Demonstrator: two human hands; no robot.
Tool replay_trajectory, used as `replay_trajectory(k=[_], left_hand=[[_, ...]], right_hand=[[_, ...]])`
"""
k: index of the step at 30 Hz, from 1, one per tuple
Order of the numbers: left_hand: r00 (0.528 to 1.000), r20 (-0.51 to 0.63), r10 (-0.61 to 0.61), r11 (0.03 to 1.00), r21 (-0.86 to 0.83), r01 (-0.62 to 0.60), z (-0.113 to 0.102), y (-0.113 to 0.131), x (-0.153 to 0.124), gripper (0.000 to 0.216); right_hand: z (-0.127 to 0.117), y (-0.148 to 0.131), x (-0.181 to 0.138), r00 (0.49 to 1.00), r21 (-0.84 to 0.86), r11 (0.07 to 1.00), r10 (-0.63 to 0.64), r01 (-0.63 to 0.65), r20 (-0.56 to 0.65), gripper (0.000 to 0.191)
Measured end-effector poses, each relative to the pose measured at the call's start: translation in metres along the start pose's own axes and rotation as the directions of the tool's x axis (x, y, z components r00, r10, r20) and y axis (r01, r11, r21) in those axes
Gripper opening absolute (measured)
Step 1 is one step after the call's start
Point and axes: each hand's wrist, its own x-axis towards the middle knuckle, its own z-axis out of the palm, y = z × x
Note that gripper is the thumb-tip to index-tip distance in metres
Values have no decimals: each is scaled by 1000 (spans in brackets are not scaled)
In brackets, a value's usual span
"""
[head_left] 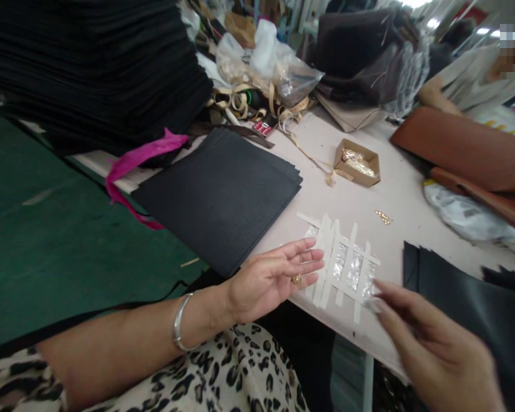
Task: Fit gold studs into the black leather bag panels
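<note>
My left hand (274, 277) lies palm up at the table's front edge, fingers stretched out, with a small gold piece (297, 279) resting on the fingers. Its fingertips touch a patch of white tape strips (341, 260) stuck to the table over small clear packets. My right hand (429, 337) is lower right, blurred, its fingertips pinched at the right end of the tape strips. What the pinch holds is too small to name. A stack of black leather sheets (223, 194) lies just left of the tape.
A small cardboard box of gold hardware (357, 162) sits behind the tape, with a loose gold piece (383, 217) nearby. Black leather pieces (467, 303) lie right, brown leather (463, 146) beyond. A tall black stack (90, 68), plastic bags (274, 63) and another person (472, 80) are at the back.
</note>
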Motion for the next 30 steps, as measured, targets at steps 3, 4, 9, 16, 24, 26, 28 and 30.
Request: replay_trajectory(k=[3,4,9,16,24,26,28,30], left_hand=[[999,-34,28,1000,1,-28,-2,1,-2,57],[998,-46,31,999,14,-30,-3,2,-3,58],[996,-65,54,998,-8,-54,-12,9,-9,61],[989,-147,0,1000,-4,-1,-30,6,-18,43],[934,-355,31,984,-151,-90,-38,5,-23,22],[924,-381,25,981,-168,-96,-39,7,-23,24],[922,-386,21,979,-179,-97,-41,8,-24,25],[921,-387,41,981,-157,-110,-42,10,-25,26]], right_hand=[[62,-40,-1,973,64,978,-202,196,108,29],[76,-50,1,959,82,968,-248,238,136,28],[99,-72,13,928,89,941,-336,326,158,17],[97,-80,26,892,-85,888,-445,451,80,16],[111,-94,32,789,-229,764,-614,603,29,18],[113,-97,31,783,-237,758,-622,608,18,19],[115,-100,32,784,-223,764,-620,606,5,19],[116,-102,34,788,-191,774,-616,603,-7,19]])
